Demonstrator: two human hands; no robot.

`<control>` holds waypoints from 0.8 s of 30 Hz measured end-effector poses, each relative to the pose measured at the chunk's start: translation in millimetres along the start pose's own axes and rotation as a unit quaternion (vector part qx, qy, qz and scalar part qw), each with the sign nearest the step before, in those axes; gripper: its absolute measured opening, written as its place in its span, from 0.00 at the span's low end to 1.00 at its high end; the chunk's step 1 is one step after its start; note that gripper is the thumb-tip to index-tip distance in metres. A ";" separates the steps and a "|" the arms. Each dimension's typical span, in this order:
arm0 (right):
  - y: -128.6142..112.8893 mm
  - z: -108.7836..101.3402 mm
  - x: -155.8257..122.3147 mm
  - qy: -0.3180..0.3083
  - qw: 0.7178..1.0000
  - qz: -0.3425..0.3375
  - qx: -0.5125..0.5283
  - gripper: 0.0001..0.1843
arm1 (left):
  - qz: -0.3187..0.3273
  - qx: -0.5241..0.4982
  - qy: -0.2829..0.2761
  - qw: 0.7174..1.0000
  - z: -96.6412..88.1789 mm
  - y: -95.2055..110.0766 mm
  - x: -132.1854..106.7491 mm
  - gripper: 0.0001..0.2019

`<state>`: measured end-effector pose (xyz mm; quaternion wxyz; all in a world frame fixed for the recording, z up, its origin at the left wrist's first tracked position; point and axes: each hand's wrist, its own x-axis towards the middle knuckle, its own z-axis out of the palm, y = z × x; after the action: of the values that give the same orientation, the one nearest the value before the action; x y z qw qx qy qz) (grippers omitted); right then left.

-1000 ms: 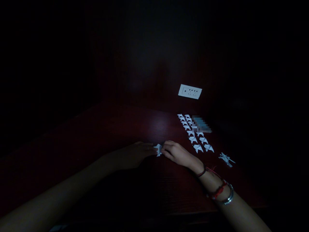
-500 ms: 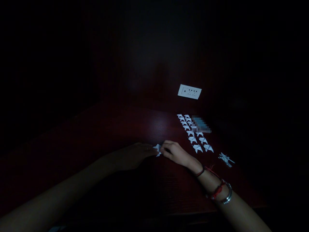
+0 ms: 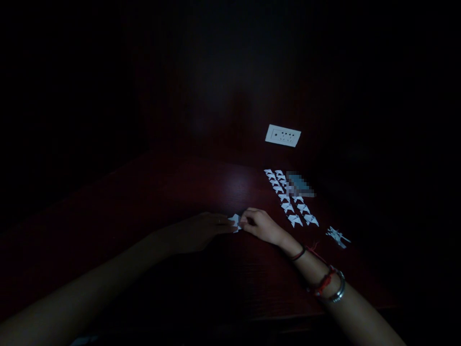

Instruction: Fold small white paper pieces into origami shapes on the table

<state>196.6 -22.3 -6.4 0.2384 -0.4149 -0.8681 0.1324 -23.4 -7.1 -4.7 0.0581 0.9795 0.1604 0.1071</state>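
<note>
A small white folded paper (image 3: 235, 220) lies low over the dark red table between my two hands. My left hand (image 3: 203, 231) reaches in from the left, its fingertips and thumb closed on the paper's left side; this hand is in deep shadow. From the right, my right hand (image 3: 261, 225) pinches the paper's right edge between thumb and bent fingers. The fingers cover part of the paper, so its full shape is hidden. Two rows of similar folded paper pieces (image 3: 287, 207) rest to the right of my right hand.
Thin white paper strips (image 3: 337, 236) lie in a loose heap on the right. A pixelated, bluish flat object (image 3: 301, 185) overlaps the paper rows. A white socket plate (image 3: 283, 135) is on the wall behind the dark red table (image 3: 201, 182). Surroundings are very dark.
My right hand's fingers have shifted slightly at the paper's right edge. The left hand keeps nearly the same place, and the paper rows are unchanged.
</note>
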 end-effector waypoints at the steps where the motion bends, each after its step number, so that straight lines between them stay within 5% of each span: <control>1: 0.2 0.3 0.1 0.001 1.000 0.004 0.000 0.03 | 0.001 0.000 0.002 1.000 0.7 -0.5 -0.1 0.28; 24: -1.7 2.4 -0.2 0.001 1.000 0.012 -0.005 0.01 | 0.002 -0.018 0.021 1.000 3.3 -0.4 5.0 0.25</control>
<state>194.3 -23.6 -7.8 0.2360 -0.4264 -0.8634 0.1305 -18.1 -5.3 -7.1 0.0720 0.9761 0.1581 0.1305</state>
